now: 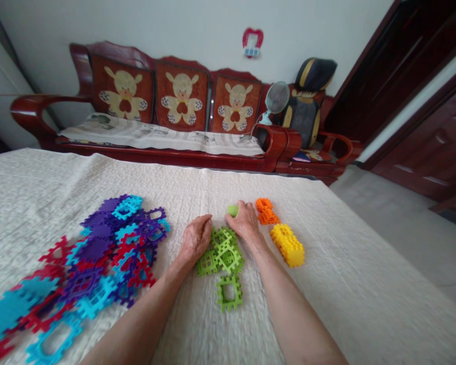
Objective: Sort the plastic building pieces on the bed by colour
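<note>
My left hand (pixel 196 238) is curled, knuckles up, on the white cloth beside a small heap of green interlocking plastic tiles (pixel 222 253); what its fingers hold is hidden. My right hand (pixel 243 221) is closed round a green piece (pixel 233 210) at the far side of that heap. One green frame tile (pixel 229 293) lies apart, nearer to me. Just right of my right hand sit an assembled orange block (pixel 266 211) and an assembled yellow block (pixel 288 245).
A large pile of purple, red and turquoise tiles (pixel 99 253) spreads over the left of the cloth-covered table (pixel 345 284). Behind the table stands a dark red wooden sofa (pixel 167 101) with bear cushions, a small fan (pixel 276 99) and a bag at its right end.
</note>
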